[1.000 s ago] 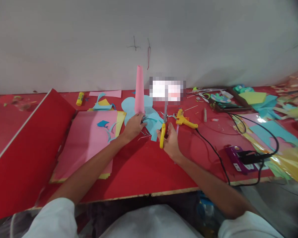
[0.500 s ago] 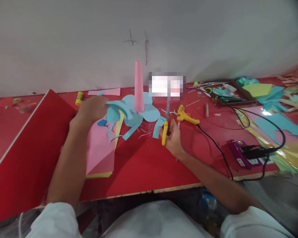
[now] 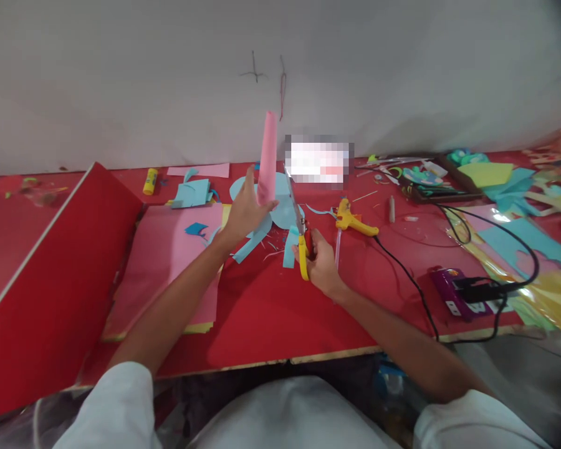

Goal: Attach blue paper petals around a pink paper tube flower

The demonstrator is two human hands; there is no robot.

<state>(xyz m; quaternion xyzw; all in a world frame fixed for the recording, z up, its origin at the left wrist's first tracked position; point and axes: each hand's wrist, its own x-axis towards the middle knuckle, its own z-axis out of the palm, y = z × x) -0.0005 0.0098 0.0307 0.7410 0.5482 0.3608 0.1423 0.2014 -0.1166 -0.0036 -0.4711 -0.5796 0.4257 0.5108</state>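
- The left hand (image 3: 244, 215) curves around the base of the pink paper cone (image 3: 268, 153), thumb and fingers parted, probably to steady it; whether they pinch it cannot be told.
- The right hand (image 3: 321, 263) grips the scissors (image 3: 303, 252) by the handles, seemingly keeping the blades pointed far.
- The cone leans slightly right, between left hand and scissors, above blue paper petals (image 3: 285, 214).

Behind, a plain grey wall (image 3: 121, 87), marked with a dark cross shape (image 3: 254, 74) and, beside it, a thin reddish loop (image 3: 283, 87). Reaching back to the wall, a wide red desk (image 3: 257, 318) with a pale, rough front edge. At left, a slanting red panel (image 3: 60, 268) with a whitish rim. Soft shadow on the wall at right; dimness below the desk.
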